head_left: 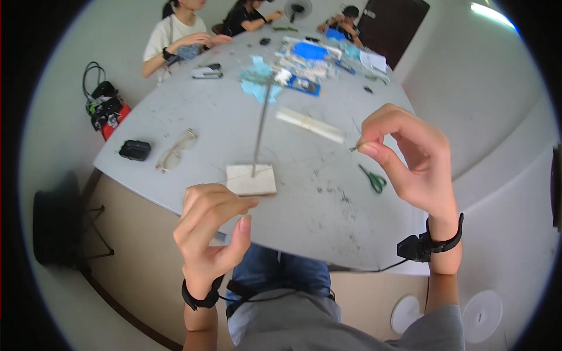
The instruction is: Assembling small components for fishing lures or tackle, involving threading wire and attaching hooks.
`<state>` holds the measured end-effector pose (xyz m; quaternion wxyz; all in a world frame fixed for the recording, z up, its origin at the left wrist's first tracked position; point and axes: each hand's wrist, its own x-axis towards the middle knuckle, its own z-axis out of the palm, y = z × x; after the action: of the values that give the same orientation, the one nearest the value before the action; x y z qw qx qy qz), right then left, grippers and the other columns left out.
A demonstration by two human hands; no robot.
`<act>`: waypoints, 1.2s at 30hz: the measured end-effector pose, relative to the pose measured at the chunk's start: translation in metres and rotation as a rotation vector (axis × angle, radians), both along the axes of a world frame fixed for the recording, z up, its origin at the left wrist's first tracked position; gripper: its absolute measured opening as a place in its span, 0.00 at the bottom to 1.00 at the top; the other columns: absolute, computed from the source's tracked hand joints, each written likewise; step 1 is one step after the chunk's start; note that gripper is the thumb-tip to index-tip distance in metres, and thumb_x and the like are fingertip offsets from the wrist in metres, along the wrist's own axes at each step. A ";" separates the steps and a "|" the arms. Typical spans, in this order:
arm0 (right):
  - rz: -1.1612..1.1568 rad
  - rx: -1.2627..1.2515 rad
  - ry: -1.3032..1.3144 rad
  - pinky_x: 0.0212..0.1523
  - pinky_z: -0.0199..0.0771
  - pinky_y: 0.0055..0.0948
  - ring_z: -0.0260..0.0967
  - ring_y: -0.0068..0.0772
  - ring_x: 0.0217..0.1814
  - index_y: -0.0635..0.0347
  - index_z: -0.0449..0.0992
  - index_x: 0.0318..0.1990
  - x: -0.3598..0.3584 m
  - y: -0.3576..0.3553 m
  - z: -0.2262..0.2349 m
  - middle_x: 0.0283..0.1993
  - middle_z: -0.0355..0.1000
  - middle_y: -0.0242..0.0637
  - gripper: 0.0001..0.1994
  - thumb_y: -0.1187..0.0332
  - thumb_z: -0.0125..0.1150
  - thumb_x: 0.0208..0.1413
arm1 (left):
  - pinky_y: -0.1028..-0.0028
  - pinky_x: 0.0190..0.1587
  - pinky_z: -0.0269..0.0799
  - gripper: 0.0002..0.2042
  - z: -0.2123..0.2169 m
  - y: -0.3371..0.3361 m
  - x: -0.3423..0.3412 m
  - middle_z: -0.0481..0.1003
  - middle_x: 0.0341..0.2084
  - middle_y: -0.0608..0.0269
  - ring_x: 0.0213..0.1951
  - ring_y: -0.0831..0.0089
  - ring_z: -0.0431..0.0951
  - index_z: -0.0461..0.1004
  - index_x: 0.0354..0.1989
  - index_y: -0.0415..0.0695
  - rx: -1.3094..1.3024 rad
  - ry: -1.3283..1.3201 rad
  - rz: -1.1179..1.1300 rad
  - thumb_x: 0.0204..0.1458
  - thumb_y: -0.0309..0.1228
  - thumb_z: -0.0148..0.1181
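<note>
From my remote station I recorded a grey, scuffed table (328,205) in a pale-walled room with a dark door (393,23) at the far end. Other people sat along the far and left edges of the table, amid a litter of blue and white scraps (304,61). I noted no container holding anything that I could make out.

Near the front edge stood a small white block (252,179) with a thin upright rod (260,126) rising from it. Spectacles (174,151) and a black case (135,150) lay to the left, green-handled scissors (373,179) to the right, a white strip (310,124) beyond.

The right hand (410,164) was raised above the table, thumb and forefinger pinched on a small thin piece (355,148). The left hand (211,231) was half-curled just before the block, thumb near forefinger; I could not tell whether it gripped anything.
</note>
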<state>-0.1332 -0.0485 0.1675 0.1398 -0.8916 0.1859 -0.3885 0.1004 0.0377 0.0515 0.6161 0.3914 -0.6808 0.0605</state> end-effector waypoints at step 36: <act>0.118 0.119 -0.009 0.33 0.69 0.23 0.66 0.24 0.28 0.69 0.75 0.29 0.085 -0.090 0.007 0.26 0.72 0.36 0.05 0.75 0.63 0.50 | 0.76 0.36 0.65 0.04 -0.016 -0.070 0.047 0.76 0.24 0.61 0.28 0.75 0.71 0.73 0.26 0.36 0.082 0.410 0.066 0.52 0.21 0.56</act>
<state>-0.0482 -0.1382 0.1747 0.2158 -0.8893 0.1552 -0.3720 0.1470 -0.0323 0.0359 0.7231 0.4423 -0.5299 -0.0278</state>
